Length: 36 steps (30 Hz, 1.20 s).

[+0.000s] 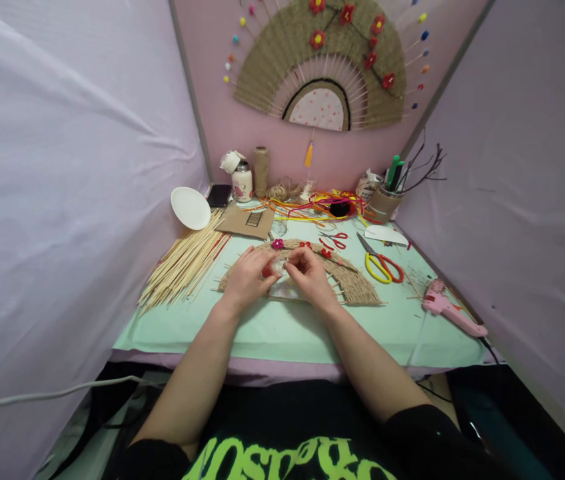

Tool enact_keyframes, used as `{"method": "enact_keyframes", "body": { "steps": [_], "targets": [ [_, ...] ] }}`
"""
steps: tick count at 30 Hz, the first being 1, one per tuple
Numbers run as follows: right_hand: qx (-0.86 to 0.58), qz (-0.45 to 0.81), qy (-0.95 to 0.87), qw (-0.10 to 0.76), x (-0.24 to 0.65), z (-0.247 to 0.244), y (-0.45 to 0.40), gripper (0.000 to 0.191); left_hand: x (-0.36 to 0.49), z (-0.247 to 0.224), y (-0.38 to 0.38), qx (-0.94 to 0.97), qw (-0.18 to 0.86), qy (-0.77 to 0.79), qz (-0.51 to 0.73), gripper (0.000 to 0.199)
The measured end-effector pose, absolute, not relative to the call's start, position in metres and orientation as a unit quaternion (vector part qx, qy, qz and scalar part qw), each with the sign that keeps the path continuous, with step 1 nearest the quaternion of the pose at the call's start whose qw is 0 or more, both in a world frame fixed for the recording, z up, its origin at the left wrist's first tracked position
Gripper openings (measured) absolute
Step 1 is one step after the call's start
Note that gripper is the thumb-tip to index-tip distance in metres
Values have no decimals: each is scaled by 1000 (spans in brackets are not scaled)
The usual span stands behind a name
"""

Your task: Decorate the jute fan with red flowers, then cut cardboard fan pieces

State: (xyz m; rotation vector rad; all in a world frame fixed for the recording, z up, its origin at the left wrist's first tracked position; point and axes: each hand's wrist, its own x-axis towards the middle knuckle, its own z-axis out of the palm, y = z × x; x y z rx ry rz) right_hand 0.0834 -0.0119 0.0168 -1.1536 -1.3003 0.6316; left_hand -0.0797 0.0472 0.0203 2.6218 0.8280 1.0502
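My left hand [251, 279] and my right hand [309, 275] meet above the middle of a fan woven from tan cord [360, 288]. Between their fingertips is a small, clear whitish thing [279, 267], too small to name. The left fingers are curled round its left side, with a bit of red showing beside them. My right thumb and fingers pinch at its right side. Thin sticks poke out of the fan's edges. A magenta flower [277, 244] and red flowers [326, 253] lie along its upper part, partly behind my hands.
Bamboo sticks [187, 260] lie at left by a white paper plate [190, 208] and cardboard [245, 221]. Yellow-and-red scissors [385, 268], small red scissors [339, 241] and a pink glue gun [452, 311] are at right. Coloured cords [307, 212] lie behind. A finished fan [272, 67] hangs above.
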Motion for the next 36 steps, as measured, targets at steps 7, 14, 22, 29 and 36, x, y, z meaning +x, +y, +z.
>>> {"method": "enact_keyframes", "body": {
  "steps": [7,14,22,29,36],
  "targets": [
    [-496,192,-656,536,88,17,-12,19,-79,20,48,888,89,271,360,41],
    [-516,304,-643,478,90,11,-9,15,-76,18,46,893,107,263,350,36],
    [-486,364,-526,595,92,15,-6,25,-78,21,45,730,407,315,449,80],
    [-487,374,-531,583,94,16,-6,27,-80,21,48,588,607,307,437,53],
    [-476,357,-574,563,93,16,-7,27,-78,25,44,548,630,321,447,50]
  ]
}}
